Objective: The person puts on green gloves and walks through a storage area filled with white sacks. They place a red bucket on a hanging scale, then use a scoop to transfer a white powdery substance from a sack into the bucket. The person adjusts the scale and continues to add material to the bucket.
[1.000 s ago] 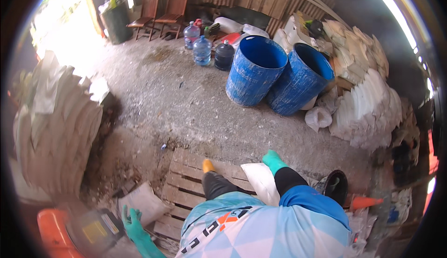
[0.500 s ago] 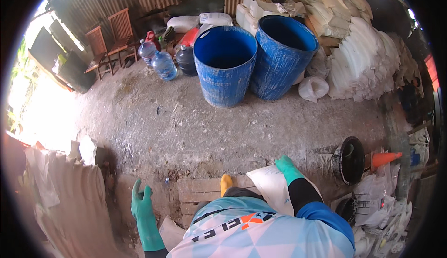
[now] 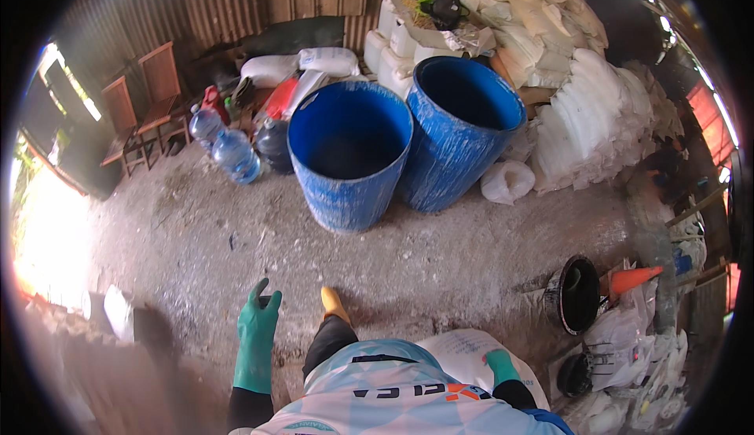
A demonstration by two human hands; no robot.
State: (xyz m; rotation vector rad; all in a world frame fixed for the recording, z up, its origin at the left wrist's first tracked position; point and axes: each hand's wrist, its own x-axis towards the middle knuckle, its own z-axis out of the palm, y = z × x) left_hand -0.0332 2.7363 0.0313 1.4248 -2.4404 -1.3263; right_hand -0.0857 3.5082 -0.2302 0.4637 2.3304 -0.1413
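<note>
My left hand [image 3: 258, 317], in a long green rubber glove, hangs in the air over the concrete floor with its fingers apart and nothing in them. At my right side is a full white sack [image 3: 457, 350] with faint print. My right hand [image 3: 500, 365], gloved the same way, is closed at the sack; its fingertips are partly hidden. One yellow boot [image 3: 334, 304] of mine is planted on the floor ahead. Farther on stand two blue drums, the left one [image 3: 345, 203] and the right one [image 3: 452, 172], open-topped and smeared with white.
Clear blue water bottles [image 3: 237, 157] and a dark one [image 3: 272, 146] stand left of the drums. Stacked white sacks [image 3: 589, 121] rise at the far right. A black tub [image 3: 579, 297] and an orange cone [image 3: 635, 279] sit at right. Wooden chairs [image 3: 159, 81] line the back left.
I have stepped forward, nearer the blue drums, with the yellow boot ahead. The white sack has come along with my right hand. My left hand has moved forward and inward, still open.
</note>
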